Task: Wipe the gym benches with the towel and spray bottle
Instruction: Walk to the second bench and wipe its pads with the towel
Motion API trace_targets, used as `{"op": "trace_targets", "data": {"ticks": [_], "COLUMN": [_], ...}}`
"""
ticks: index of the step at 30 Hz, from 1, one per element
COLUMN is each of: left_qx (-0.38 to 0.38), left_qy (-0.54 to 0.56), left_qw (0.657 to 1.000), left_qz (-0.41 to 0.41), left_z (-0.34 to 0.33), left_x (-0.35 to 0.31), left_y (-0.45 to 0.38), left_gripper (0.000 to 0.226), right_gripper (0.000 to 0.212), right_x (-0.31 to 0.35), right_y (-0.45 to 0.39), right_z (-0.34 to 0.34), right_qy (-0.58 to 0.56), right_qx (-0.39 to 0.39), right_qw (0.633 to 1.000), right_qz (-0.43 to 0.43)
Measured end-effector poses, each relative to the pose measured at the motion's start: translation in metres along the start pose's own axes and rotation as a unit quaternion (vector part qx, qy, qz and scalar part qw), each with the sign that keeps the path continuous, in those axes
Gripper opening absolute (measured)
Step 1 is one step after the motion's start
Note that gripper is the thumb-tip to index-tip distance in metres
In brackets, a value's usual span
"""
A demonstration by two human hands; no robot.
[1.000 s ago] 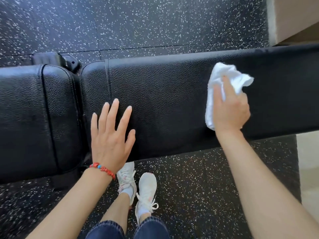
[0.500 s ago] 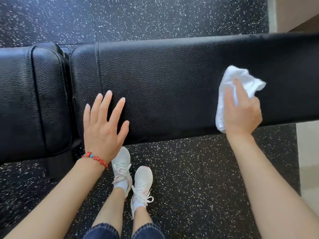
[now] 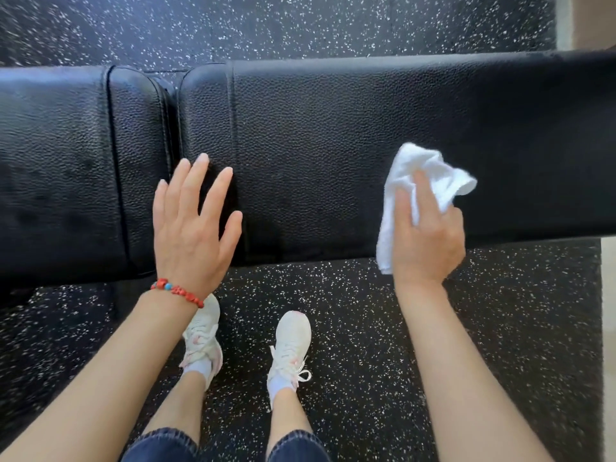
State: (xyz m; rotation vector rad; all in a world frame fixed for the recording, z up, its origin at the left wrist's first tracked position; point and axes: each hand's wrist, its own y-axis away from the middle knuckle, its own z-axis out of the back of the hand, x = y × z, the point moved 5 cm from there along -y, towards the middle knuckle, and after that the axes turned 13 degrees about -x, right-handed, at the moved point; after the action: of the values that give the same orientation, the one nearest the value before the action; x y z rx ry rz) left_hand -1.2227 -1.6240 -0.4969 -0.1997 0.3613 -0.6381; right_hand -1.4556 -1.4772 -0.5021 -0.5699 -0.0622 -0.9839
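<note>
A black padded gym bench [image 3: 333, 135] runs across the view, split by a gap into a short left pad [image 3: 66, 168] and a long right pad. My right hand [image 3: 428, 238] holds a crumpled white towel [image 3: 416, 171] against the long pad's near edge, fingers curled over the cloth. My left hand [image 3: 195, 225] lies flat with straight fingers on the long pad just right of the gap; a red bead bracelet is on its wrist. No spray bottle is in view.
Black speckled rubber floor [image 3: 366, 328] surrounds the bench. My feet in white sneakers [image 3: 290, 345] stand just in front of it. A pale floor strip [image 3: 608, 295] and a wall edge lie at the far right.
My right hand has drawn the towel toward the bench's near edge. The left hand stays flat on the pad, and my feet have stepped apart.
</note>
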Motion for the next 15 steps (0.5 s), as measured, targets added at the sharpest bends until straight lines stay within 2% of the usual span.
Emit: {"op": "trace_targets", "data": {"ticks": [1,2,4,6,8,11,13,15], "left_qx": [0.001,0.004,0.012,0.021,0.022,0.017,0.010,0.001], "left_qy": [-0.004,-0.006,-0.008,-0.002,0.007,0.008,0.001,-0.015], "left_qw": [1.000,1.000,1.000,1.000,1.000,0.999,1.000,1.000], "left_qz": [0.006,0.011,0.006,-0.006,-0.017,-0.030,-0.027,-0.023], "left_z": [0.002,0.003,0.003,0.002,0.002,0.004,0.007,0.011], "left_x": [0.008,0.014,0.023,0.029,0.032,0.043,0.054,0.068], "left_y": [0.001,0.002,0.003,0.004,0.004,0.003,0.003,0.002], "left_gripper": [0.046,0.046,0.046,0.047,0.047,0.047,0.046,0.046], "right_gripper": [0.028,0.025,0.023,0.023,0.025,0.024,0.020,0.020], "right_x": [0.012,0.032,0.086,0.127,0.140,0.124,0.107,0.100], "right_y": [0.008,0.018,0.041,0.062,0.066,0.049,0.025,0.012], "right_z": [0.000,-0.001,-0.005,-0.008,-0.009,-0.013,-0.018,-0.019], "right_qy": [0.001,0.005,0.007,-0.027,-0.049,-0.002,0.038,0.048], "right_qx": [0.006,0.006,-0.002,0.014,0.018,-0.019,-0.062,-0.071], "right_qw": [1.000,1.000,0.993,0.986,0.982,0.968,0.975,0.990], "right_qz": [-0.023,0.000,0.118,0.165,0.182,0.252,0.211,0.108]}}
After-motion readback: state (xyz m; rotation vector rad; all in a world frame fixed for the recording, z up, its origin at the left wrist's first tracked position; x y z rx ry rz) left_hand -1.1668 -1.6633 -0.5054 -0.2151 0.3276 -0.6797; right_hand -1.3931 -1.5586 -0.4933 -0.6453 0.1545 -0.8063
